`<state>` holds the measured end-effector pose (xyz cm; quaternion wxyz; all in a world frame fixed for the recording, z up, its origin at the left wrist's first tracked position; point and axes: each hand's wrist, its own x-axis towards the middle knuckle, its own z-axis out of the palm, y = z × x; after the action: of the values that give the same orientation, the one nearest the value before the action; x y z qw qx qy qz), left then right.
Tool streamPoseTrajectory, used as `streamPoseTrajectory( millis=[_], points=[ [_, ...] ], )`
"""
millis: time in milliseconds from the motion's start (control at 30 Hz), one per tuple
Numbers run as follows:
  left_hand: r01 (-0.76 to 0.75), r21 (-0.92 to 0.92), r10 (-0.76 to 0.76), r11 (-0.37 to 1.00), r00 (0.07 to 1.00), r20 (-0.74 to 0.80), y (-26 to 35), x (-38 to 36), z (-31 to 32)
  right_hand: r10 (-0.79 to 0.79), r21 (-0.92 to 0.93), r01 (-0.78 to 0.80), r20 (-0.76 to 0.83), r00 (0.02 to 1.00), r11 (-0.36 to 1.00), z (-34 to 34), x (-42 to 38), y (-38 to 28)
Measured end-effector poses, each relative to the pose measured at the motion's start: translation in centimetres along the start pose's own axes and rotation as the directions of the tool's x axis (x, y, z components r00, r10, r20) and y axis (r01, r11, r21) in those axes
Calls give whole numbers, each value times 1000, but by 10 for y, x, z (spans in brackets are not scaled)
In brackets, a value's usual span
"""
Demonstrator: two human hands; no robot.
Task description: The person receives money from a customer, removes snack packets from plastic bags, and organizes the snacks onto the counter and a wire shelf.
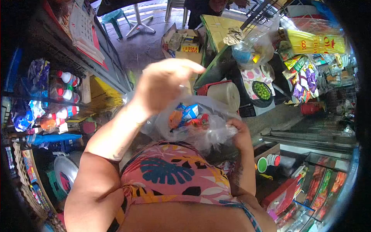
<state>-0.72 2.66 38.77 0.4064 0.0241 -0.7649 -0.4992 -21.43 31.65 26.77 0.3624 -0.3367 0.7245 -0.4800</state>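
Note:
A clear plastic bag [220, 133] hangs in front of my chest, with colourful packets [189, 116] inside, mostly blue, orange and red. My right hand [239, 131] is closed on the bag's gathered right side. Above the bag's left part, my left hand [166, 83] is raised, bright and somewhat blurred. One finger of it stretches out to the right, apart from the rest, and I see nothing held in it. The bag's mouth lies partly behind my left wrist.
A whitish tub [224, 94] stands beyond the bag, near a bowl of green fruit [262, 91]. Further off are a yellow-topped table [220, 33] and a cardboard box [181, 44]. Red-capped bottles [68, 94] stand on the left; shelves of packets [324, 185] are at the lower right.

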Motion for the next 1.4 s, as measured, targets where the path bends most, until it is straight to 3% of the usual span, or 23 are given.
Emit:
streamPoseTrajectory(
  millis=[67,167,233,267,367,433,467,500,533,567,633,700,767,833,900,967,1033,1100,1167,1233,1300,1367,1400],
  points=[
    [-186,175,123,967,940,319,8,10,13,12,315,-22,34,999,949,42,1,-69],
    [-280,-247,356,928,861,364,18,-25,71,-184,408,115,135,974,906,89,19,-93],
    [-150,-391,375,908,706,601,43,-5,51,-323,429,212,204,924,878,108,26,-94],
    [-179,-501,447,847,749,489,37,4,45,-390,438,260,236,890,861,112,26,-99],
    [192,-594,112,781,893,437,-29,44,5,-561,419,418,319,764,806,106,22,-136],
    [119,-324,-2,939,940,341,-97,56,-3,-633,413,492,357,687,767,94,24,-161],
    [199,-431,-45,880,939,341,-140,47,12,-656,489,450,434,618,747,89,34,-170],
    [493,-396,-295,775,836,463,-134,36,17,-642,501,424,428,636,755,89,37,-181],
    [553,-622,-203,555,815,543,-199,10,60,-627,513,398,422,655,760,88,40,-191],
    [583,-512,-258,630,780,571,-178,-1,81,-564,478,382,328,758,791,100,40,-204],
    [612,-463,-190,641,711,677,-143,-25,114,-675,384,617,25,737,687,110,61,-210],
    [638,-442,-85,630,623,778,-111,-39,123,-675,-18,675,-40,737,738,87,80,-207],
    [648,-416,12,638,531,847,-89,-35,112,-350,331,446,-312,883,831,64,77,-196],
    [666,-378,54,644,453,890,-78,-25,94,-391,-77,412,-510,766,908,-6,89,-140],
    [688,-347,71,637,397,915,-73,-14,74,-242,104,410,-669,703,906,-38,78,-109],
    [721,-323,59,613,366,929,-66,-13,55,-178,-98,163,-775,607,982,-62,66,-68],
    [747,-302,54,592,337,940,-50,-24,44,95,339,291,-782,616,895,-83,83,12],
    [747,-244,17,618,298,954,-28,-47,48,59,260,243,-786,616,934,-73,77,18],
    [583,-73,-148,809,322,935,-14,-58,64,73,217,171,-796,601,961,-58,68,10],
    [69,236,-236,969,528,815,-3,-59,70,118,204,89,-812,572,975,-46,57,-10],
    [-57,530,-413,846,560,719,-45,-69,75,33,151,140,-784,619,979,-42,53,-3],
    [366,583,-662,725,604,444,-82,-65,72,9,85,82,-746,665,993,-37,47,16],
    [467,459,-627,756,718,303,-84,-57,72,34,45,-3,-724,689,999,-30,45,32]
  ],
)
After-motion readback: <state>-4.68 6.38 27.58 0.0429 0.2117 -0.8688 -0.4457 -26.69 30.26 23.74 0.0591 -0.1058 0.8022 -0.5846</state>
